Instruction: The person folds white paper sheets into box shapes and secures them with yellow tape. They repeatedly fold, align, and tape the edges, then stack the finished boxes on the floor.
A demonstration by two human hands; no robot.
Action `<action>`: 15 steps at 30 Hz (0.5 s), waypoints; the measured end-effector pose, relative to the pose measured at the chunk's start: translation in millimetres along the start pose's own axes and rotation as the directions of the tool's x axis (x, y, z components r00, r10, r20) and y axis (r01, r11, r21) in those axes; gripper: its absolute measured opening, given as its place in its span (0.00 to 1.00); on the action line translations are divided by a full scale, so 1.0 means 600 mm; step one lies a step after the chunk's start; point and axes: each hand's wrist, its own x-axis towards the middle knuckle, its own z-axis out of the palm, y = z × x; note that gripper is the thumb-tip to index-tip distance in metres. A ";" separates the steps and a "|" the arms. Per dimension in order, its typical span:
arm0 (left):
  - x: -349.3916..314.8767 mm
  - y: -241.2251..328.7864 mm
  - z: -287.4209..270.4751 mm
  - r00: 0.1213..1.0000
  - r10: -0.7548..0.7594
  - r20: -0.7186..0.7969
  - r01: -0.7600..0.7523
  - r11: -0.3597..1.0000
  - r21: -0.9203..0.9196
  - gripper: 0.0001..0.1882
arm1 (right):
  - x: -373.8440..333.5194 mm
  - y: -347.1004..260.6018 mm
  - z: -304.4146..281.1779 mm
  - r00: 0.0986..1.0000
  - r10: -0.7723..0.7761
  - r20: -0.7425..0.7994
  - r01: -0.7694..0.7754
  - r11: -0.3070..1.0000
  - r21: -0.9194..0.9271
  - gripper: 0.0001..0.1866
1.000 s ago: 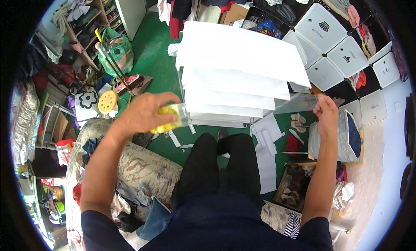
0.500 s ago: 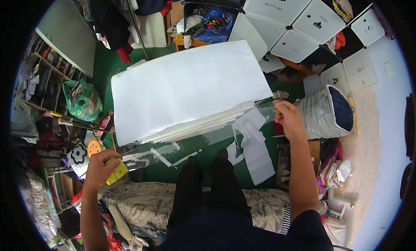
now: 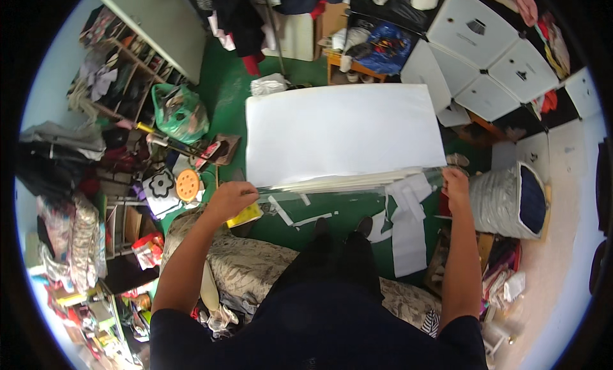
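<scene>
Just beside the near left corner of the white, rectangular, tiered rack (image 3: 345, 134), we see the left hand (image 3: 231, 201) gripping a yellow roll (image 3: 245, 215), while the right hand (image 3: 455, 182) pinches a clear plastic strip (image 3: 332, 192) by the near right corner. The strip stretches between both hands along the near edge.

The rack (image 3: 345, 134) stands mid-frame before me; my hands (image 3: 455, 185) flank its lower edge, tape roll (image 3: 245, 215) in the left one. A bag (image 3: 181, 114) sits upper left, storage cubes (image 3: 469, 41) upper right, paper (image 3: 408, 242) below.
</scene>
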 end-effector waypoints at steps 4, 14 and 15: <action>-0.028 0.016 -0.010 0.999 0.010 0.046 -0.001 0.981 -0.192 0.11 | -0.019 -0.039 -0.047 0.982 -0.183 0.053 0.182 0.983 0.018 0.07; -0.160 0.208 -0.101 0.933 0.320 -0.164 -0.322 0.947 0.011 0.09 | -0.156 -0.306 -0.291 0.752 -0.645 -0.135 0.659 0.738 0.144 0.08; -0.171 0.220 -0.113 0.925 0.329 -0.188 -0.328 0.944 0.040 0.10 | -0.168 -0.328 -0.300 0.725 -0.673 -0.148 0.689 0.703 0.175 0.08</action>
